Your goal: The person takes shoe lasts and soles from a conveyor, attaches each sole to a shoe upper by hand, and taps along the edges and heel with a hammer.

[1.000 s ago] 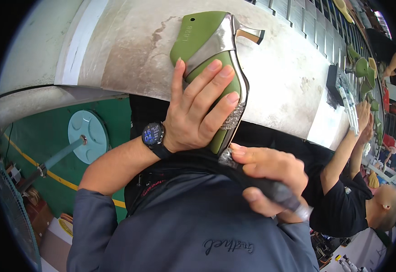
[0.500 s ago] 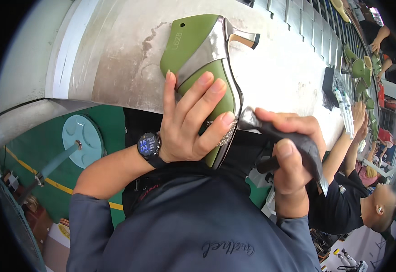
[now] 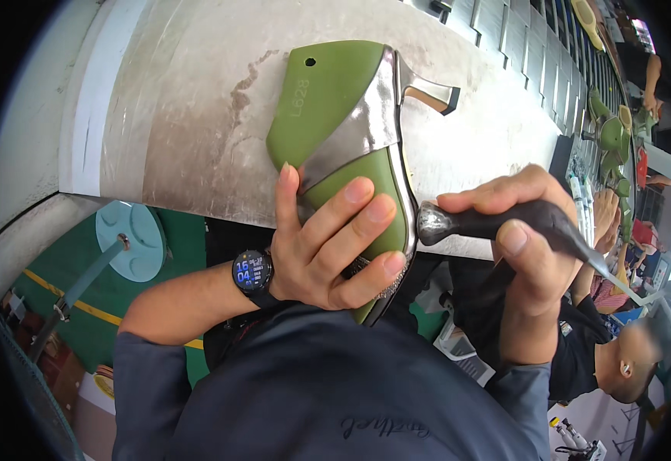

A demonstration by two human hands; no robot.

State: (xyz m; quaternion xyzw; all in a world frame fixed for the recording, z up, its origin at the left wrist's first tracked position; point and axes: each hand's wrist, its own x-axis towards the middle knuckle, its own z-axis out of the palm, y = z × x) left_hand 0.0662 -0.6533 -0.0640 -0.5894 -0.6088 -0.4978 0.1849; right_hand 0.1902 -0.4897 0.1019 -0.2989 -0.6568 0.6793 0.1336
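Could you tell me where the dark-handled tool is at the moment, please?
In the head view it sits right of centre, gripped in the right hand; the dark-handled tool has its metal butt beside the green shoe held by the left hand.

Lighting: bright, even, diffuse; source appears overhead. Soft shadow only under the left hand (image 3: 328, 246) on the green shoe last (image 3: 343, 161). Mild sheen on the silver upper band and metal tool head (image 3: 434, 223). Strong fisheye bending: workbench (image 3: 182, 115) edges curve; black vignette at corners. Centre sharp; right rim overexposed and soft.
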